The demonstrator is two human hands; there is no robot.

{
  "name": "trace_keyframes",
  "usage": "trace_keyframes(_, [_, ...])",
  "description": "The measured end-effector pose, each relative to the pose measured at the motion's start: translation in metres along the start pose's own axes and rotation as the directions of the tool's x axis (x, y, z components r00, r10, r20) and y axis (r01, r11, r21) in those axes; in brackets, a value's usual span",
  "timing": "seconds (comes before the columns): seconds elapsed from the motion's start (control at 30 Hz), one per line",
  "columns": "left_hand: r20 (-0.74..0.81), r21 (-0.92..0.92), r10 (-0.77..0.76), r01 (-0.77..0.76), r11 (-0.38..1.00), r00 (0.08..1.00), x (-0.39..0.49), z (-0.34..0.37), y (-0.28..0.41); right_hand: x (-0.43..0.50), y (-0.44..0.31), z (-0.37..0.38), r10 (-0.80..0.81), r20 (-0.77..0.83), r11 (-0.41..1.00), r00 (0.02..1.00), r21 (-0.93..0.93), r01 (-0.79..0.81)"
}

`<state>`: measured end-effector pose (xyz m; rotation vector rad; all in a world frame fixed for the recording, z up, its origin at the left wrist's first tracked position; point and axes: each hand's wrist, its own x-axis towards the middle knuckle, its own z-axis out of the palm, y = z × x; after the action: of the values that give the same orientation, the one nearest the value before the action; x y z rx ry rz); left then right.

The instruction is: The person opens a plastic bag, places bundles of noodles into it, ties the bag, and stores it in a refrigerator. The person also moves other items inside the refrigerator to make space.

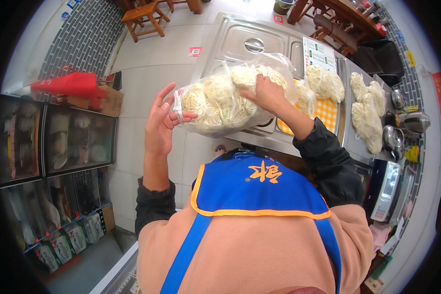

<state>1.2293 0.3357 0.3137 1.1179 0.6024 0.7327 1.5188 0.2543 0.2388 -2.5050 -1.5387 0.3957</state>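
Observation:
A large clear plastic bag of noodle bundles [220, 101] lies across the near left part of the steel counter and overhangs its edge. My left hand [165, 114] is at the bag's left end, fingers spread, with the bag's gathered plastic by the thumb and fingers; whether it grips is unclear. My right hand [267, 92] reaches over the bag's right part, fingers bent down onto the noodles; its hold cannot be told. Right of it, smaller bags of noodles [325, 83] rest on a yellow checked cloth [325, 117]. More bagged noodles [367, 114] lie farther right on the steel surface.
A lidded steel pan [254, 40] is set into the counter behind the bag. A printed sheet [319, 55] lies beside it. Steel pots [393, 137] and a digital scale [386, 191] stand at the right. A glass-fronted cabinet [81, 139] and a wooden stool [143, 18] are at the left.

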Motion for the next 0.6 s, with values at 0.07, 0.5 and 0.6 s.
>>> trace_keyframes(0.07, [0.027,-0.003,-0.002,0.002,1.0,1.0,0.001,-0.003,0.0,0.001,0.0,0.005,-0.023,-0.017,1.0,1.0,0.009,0.023])
trace_keyframes(0.5, [0.04,0.067,-0.032,0.029,0.997,0.999,0.007,0.0,0.004,-0.008,0.054,-0.071,0.172,0.02,0.827,0.985,0.541,-0.155])
trace_keyframes(0.6, [0.003,0.078,-0.017,0.017,0.997,1.0,0.005,-0.002,0.003,-0.003,0.063,-0.093,-0.026,0.096,-0.312,0.995,0.945,-0.099])
